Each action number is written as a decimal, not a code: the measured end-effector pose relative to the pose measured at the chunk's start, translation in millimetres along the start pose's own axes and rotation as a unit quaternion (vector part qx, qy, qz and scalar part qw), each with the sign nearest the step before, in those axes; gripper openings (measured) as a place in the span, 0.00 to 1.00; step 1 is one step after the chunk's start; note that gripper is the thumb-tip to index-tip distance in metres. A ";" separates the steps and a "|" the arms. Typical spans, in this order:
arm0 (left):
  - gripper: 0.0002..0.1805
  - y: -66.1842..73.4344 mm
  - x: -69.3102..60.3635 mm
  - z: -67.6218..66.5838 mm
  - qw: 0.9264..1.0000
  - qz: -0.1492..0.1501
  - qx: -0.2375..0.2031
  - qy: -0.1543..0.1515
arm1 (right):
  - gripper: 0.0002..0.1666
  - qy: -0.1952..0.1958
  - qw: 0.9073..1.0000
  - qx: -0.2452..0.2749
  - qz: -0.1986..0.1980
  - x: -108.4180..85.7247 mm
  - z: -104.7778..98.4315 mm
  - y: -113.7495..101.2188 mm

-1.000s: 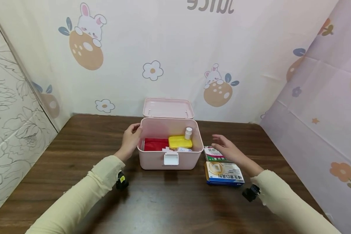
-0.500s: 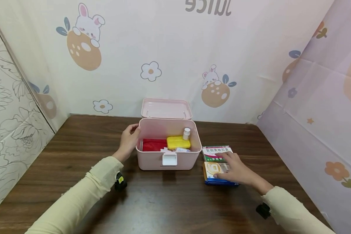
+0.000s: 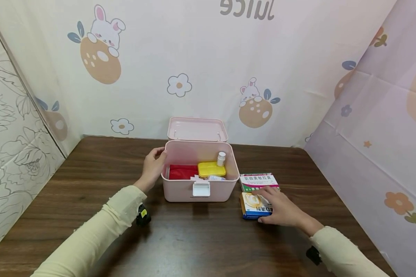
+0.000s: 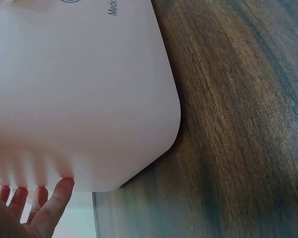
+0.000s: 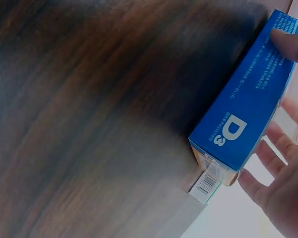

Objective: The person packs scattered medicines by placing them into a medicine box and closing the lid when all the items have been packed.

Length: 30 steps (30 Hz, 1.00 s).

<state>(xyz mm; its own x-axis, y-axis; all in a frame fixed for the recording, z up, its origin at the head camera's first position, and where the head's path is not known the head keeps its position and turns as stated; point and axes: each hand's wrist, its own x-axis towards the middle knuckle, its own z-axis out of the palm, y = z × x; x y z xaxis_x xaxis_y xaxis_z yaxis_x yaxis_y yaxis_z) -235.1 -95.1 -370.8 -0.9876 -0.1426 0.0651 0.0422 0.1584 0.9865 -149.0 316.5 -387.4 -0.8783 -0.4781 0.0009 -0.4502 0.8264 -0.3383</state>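
Left hand (image 3: 153, 167), fingers extended, touches pink box (image 3: 180, 192), likely steadying it; right hand (image 3: 282, 207), half-curled, pinches blue carton (image 5: 238, 94) widthwise, far contact unclear.

You get a bright, even head view, with pale sheen on the table (image 3: 180, 242); the left wrist view is dimmer, soft dark streaks shading the pink box (image 4: 89, 99); the right looks hazy, grain blurred, lower edge partly washed out.
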 end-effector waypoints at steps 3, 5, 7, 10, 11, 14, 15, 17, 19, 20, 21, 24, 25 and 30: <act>0.22 -0.3 -0.4 -0.4 1.000 -0.001 -0.001 -0.002 | 0.45 0.000 1.000 0.001 0.000 -0.1 0.9 -0.1; 0.22 -0.6 -0.6 -0.6 1.000 -0.002 -0.005 -0.002 | 0.44 -0.001 1.000 0.002 0.000 -0.2 1.0 -0.2; 0.23 -0.9 -0.5 -0.7 1.000 -0.002 -0.006 -0.003 | 0.43 0.001 1.000 0.003 -0.003 -0.4 1.0 -0.1; 0.22 -1.0 -0.4 -0.7 1.000 -0.001 -0.007 -0.002 | 0.42 0.003 1.000 0.004 -0.009 -0.4 0.9 0.5; 0.22 -1.0 -0.3 -0.6 1.000 -0.001 -0.007 -0.002 | 0.42 0.003 1.000 0.004 -0.010 -0.2 0.8 0.9; 0.22 -0.8 0.2 -0.7 1.000 0.000 -0.007 -0.004 | 0.42 0.003 1.000 0.001 -0.012 0.8 -0.4 1.5; 0.22 -0.7 0.4 -0.8 1.000 0.001 -0.007 -0.006 | 0.42 0.003 1.000 0.000 -0.011 1.2 -1.1 1.2; 0.22 -0.9 1.2 -1.1 1.000 -0.001 -0.008 -0.011 | 0.42 0.005 1.000 -0.004 -0.014 2.5 -3.0 0.8; 0.22 -1.2 1.6 -1.5 1.000 -0.004 -0.007 -0.016 | 0.42 0.007 1.000 -0.008 -0.015 3.7 -5.6 -0.5; 0.22 -1.1 1.5 -1.6 1.000 -0.006 -0.006 -0.020 | 0.43 0.009 1.000 -0.011 -0.014 4.4 -7.2 -1.4; 0.23 -1.2 1.6 -1.7 1.000 -0.007 -0.006 -0.021 | 0.42 0.010 1.000 -0.014 -0.015 5.0 -9.1 -2.4; 0.23 -1.5 1.1 -1.7 1.000 -0.012 -0.005 -0.024 | 0.42 0.015 1.000 -0.022 -0.017 6.9 -16.0 -5.0; 0.23 -1.4 0.9 -1.7 1.000 -0.011 -0.007 -0.024 | 0.43 0.017 0.999 -0.024 -0.018 7.5 -19.0 -6.0; 0.23 -0.7 1.7 -2.3 1.000 -0.006 -0.020 -0.016 | 0.43 0.029 0.999 -0.036 -0.029 10.8 -36.2 -9.6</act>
<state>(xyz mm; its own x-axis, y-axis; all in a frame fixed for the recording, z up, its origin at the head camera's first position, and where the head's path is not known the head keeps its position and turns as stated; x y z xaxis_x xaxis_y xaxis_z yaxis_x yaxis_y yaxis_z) -236.4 -97.7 -371.1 -0.9924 -0.1126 0.0494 0.0359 0.1186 0.9923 -160.0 314.2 -350.1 -0.8575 -0.5092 0.0740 -0.5090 0.8182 -0.2673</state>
